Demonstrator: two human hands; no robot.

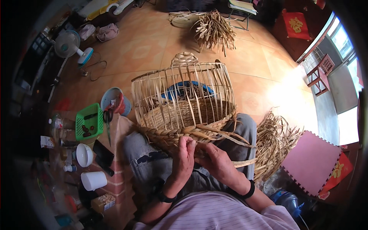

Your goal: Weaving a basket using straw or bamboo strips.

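Basket [191, 111] of woven plant fibre lay across the person's lap, its near edge between the knees of the grey trousers [245, 132]. Its long axis ran left to right, roughly crosswise to the person's body. Bare uprights spanned its upper part at right angles to that axis, running from the woven portion to the far rim. A looped handle [184, 58] projected from the far rim and pointed away from the person. Loose strands [235, 140] at the near braided edge pointed to the right.

Left hand [183, 156] was at the near edge, thumb and forefinger drawn together; whether a strand was pinched between them could not be determined. Right hand [217, 158] was just beside it, fingers curled and tips obscured; its grip could not be determined. A pale strip [244, 163] extended to the right of the right hand.

A fibre bundle [274, 147] lay right of the knees, beside a pink mat [312, 163]. To the left, scissors [108, 116] were positioned with blades toward the person, next to a green tray [101, 119]. A second bundle [216, 32] stood on the tiled floor [142, 50] beyond the basket.
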